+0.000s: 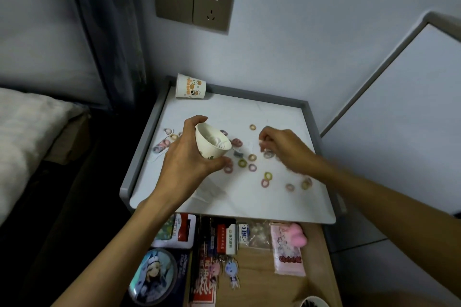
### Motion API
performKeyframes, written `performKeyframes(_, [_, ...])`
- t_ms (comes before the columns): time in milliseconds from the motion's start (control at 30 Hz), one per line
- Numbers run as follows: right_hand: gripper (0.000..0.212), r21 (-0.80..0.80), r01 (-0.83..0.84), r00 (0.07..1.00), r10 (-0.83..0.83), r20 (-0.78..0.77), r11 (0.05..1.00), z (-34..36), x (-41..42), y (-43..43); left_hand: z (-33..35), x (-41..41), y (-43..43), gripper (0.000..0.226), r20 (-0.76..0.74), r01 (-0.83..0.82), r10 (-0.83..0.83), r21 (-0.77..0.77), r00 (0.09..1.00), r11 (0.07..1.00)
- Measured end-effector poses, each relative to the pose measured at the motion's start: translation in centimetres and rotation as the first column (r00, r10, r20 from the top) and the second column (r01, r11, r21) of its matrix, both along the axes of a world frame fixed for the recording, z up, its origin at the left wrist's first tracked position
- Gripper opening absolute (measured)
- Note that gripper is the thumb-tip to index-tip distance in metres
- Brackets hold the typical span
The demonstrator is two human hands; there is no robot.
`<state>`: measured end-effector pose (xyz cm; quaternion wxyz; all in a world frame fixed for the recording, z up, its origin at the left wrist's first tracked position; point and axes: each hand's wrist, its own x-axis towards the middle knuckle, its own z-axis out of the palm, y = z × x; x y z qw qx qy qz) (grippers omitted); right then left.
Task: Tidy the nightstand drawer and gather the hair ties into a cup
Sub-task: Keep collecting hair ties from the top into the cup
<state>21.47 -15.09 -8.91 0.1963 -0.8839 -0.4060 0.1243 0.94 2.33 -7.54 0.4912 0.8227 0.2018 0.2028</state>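
My left hand [189, 157] gripped a small white cup [212, 142], fingers wrapped round its side and thumb near the base. I held it tipped, mouth toward the right, just above the nightstand top [224, 202]. A few pale ties lay inside it, too dim to count.

My right hand [287, 152] reached over the middle of the top, fingers curled down and bunched at a pale tie [268, 154]. The fingertips [262, 143] were at it, but I could not tell whether they had hold of it.

The other ties [252, 157] lay scattered on the white top: several between my hands, a few nearer and to the right, one farther off, and some pink ones left of the cup, partly hidden by my left hand.

A printed cup [190, 87] sat in the far left corner against the grey rim.

Nearest me the drawer [262, 289] stood open, holding a round badge [153, 274] at the left, keychains [232, 271] in the middle and a pink packet [287, 254] at the right.
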Motion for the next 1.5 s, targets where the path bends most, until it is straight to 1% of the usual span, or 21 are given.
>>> performKeyframes(33, [0.004,-0.008,-0.011,0.999,0.011,0.042,1.0,0.5,0.7,0.3,0.0,0.0,0.0,0.087,0.002,-0.002,0.002,0.0,1.0,1.0])
performKeyframes(133, [0.013,-0.153,-0.12,0.969,0.149,0.198,0.981,0.9,2.0,1.7,0.1,-0.1,0.0,0.087,0.008,-0.004,0.004,-0.002,1.0,1.0])
performKeyframes(167, [0.014,-0.19,-0.171,0.954,0.21,0.213,0.967,0.6,2.3,2.2,0.1,-0.2,0.0,0.087,0.011,-0.008,0.008,-0.004,1.0,1.0])
performKeyframes(233, [0.012,-0.251,-0.258,0.932,0.309,0.189,0.933,-0.2,2.1,2.9,0.1,-0.2,0.1,0.088,0.021,-0.01,0.01,-0.008,1.0,1.0])
performKeyframes(300, [0.011,-0.266,-0.306,0.924,0.353,0.149,0.914,-1.2,2.2,3.1,0.1,-0.1,0.4,0.089,0.028,-0.014,0.014,-0.004,0.999,1.0])
performKeyframes(467, [0.021,-0.173,-0.3,0.949,0.311,0.043,0.938,-2.1,3.5,2.4,-0.1,0.1,1.1,0.088,0.015,-0.036,0.036,0.007,0.999,0.999])
performKeyframes(567, [0.025,-0.195,-0.295,0.954,0.301,0.004,0.936,-2.2,3.9,2.0,-0.4,0.5,1.1,0.087,-0.014,-0.037,0.037,0.02,0.999,0.999])
performKeyframes(700, [0.016,-0.231,-0.314,0.944,0.33,0.032,0.921,-2.2,4.2,1.8,-0.4,0.5,0.9,0.085,-0.03,-0.028,0.029,0.052,0.999,0.998])
performKeyframes(800, [0.01,-0.272,-0.329,0.927,0.364,0.09,0.904,-2.3,3.7,1.7,-0.5,0.3,1.1,0.084,-0.035,-0.042,0.044,0.059,0.998,0.997])
performKeyframes(900, [0.008,-0.312,-0.345,0.89,0.414,0.193,0.885,-2.5,3.1,1.2,-0.6,0.1,1.2,0.085,-0.044,-0.045,0.047,0.062,0.998,0.997])
performKeyframes(967, [0.006,-0.342,-0.302,0.896,0.387,0.216,0.89,-2.3,3.2,1.0,-0.5,0.2,1.1,0.085,-0.037,-0.039,0.042,0.062,0.998,0.997])
performKeyframes(1067, [0.009,-0.4,-0.226,0.87,0.369,0.327,0.888,-1.0,3.9,1.1,-0.4,0.3,1.1,0.086,-0.035,-0.029,0.031,0.062,0.999,0.998])
performKeyframes(1133, [0.015,-0.34,-0.163,0.866,0.299,0.402,0.926,0.4,4.0,1.5,-0.4,0.2,1.2,0.086,-0.039,-0.025,0.027,0.06,0.999,0.998])
performKeyframes(1167, [0.019,-0.265,-0.155,0.888,0.252,0.385,0.952,1.4,3.7,1.9,-0.4,0.2,1.2,0.086,-0.042,-0.022,0.024,0.058,0.999,0.998])
performKeyframes(1233, [0.018,-0.042,-0.182,0.955,0.187,0.232,0.982,3.9,2.4,3.1,-0.4,0.1,1.1,0.085,-0.041,-0.015,0.017,0.061,0.999,0.998])
performKeyframes(1267, [0.016,0.047,-0.225,0.964,0.215,0.159,0.973,5.3,1.3,4.0,-0.3,0.1,1.2,0.085,-0.039,-0.013,0.015,0.069,0.999,0.998])
performKeyframes(1300, [0.015,0.085,-0.288,0.953,0.276,0.127,0.954,6.6,0.0,4.9,-0.3,0.2,1.0,0.085,-0.04,-0.014,0.017,0.073,0.999,0.997])
performKeyframes(1333, [0.014,0.086,-0.362,0.929,0.351,0.114,0.928,7.6,-1.5,5.9,-0.3,0.2,0.9,0.085,-0.042,-0.014,0.017,0.07,0.999,0.997])
performKeyframes(1400, [0.014,0.002,-0.484,0.87,0.482,0.103,0.875,8.6,-4.4,7.9,-0.4,0.4,0.7,0.087,-0.038,-0.002,0.004,0.043,0.999,0.999])
performKeyframes(1467, [0.016,-0.081,-0.545,0.829,0.551,0.098,0.834,8.6,-6.2,9.5,-0.5,0.3,0.7,0.089,-0.023,0.012,-0.011,0.01,1.0,1.0])
performKeyframes(1500, [0.017,-0.083,-0.552,0.825,0.558,0.09,0.83,8.6,-6.7,10.0,-0.5,0.2,0.7,0.089,-0.015,0.009,-0.009,-0.005,1.0,1.0])
